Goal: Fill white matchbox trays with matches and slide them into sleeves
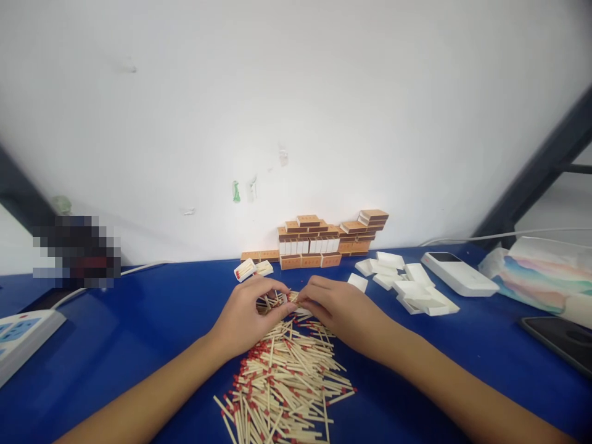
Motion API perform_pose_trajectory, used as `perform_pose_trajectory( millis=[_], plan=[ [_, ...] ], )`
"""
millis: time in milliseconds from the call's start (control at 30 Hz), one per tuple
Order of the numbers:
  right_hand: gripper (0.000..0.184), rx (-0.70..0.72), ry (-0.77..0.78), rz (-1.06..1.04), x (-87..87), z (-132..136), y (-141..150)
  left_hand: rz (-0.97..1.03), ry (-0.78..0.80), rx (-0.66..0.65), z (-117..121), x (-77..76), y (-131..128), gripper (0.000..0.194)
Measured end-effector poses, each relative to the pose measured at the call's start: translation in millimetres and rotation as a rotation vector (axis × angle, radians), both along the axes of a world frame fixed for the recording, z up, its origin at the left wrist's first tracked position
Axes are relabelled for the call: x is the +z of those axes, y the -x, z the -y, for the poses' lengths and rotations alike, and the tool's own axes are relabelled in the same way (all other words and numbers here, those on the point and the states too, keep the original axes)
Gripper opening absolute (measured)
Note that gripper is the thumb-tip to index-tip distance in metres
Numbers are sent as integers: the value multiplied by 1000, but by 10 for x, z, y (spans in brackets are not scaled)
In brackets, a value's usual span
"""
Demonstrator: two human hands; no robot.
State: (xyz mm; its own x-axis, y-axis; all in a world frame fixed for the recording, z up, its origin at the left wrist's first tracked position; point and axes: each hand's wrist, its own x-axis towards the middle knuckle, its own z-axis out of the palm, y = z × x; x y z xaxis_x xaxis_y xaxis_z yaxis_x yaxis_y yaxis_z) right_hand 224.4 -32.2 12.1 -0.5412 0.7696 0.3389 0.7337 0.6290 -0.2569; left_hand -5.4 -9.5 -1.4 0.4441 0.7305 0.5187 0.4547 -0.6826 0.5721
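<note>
Many matches (289, 385) lie in a loose pile on the table (152, 327), right in front of the person; most of the red heads at its left edge point left, while others lie crosswise. At the pile's far end, 2 hands meet. The left hand (243, 314) makes a loose curve, thumb and forefinger tips close together, with a sliver of white between them, perhaps a tray edge. The right hand (345, 308) has its thumb and fingers drawn into a near pinch beside it. Its fingertips are partly hidden, so I can't say whether it has hold of a match.

Beyond the pile, to its left, 2 filled trays (244, 270) rest side by side; to its right are the loose white trays (419, 290). Stacked boxes (305, 262) stand behind the pile.

The step looks like gathering matches at the left hand. To do it well, I would take small bunches, turn all heads 1 way, and even up the ends before laying them flat. Keep the left hand light and steady: thin card would likely bow under a hard squeeze. Pick out crosswise matches first.
</note>
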Motion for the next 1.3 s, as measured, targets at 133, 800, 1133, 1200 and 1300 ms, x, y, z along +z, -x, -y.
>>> perform_pose_trajectory(
  millis=[133,800,1133,1200,1300],
  plan=[
    [13,7,15,-60,-6,-9,0,-2,3,-10,12,13,1,16],
    [12,-72,-45,61,-33,-5,18,13,-55,-20,22,6,5,17],
    [9,-49,21,10,-21,2,10,-23,-77,-32,29,14,3,18],
    [12,-46,8,3,-28,7,5,-23,-81,-39,29,14,2,18],
    [14,-49,-17,-27,-40,15,1,-25,-91,-23,26,8,5,21]
  ],
)
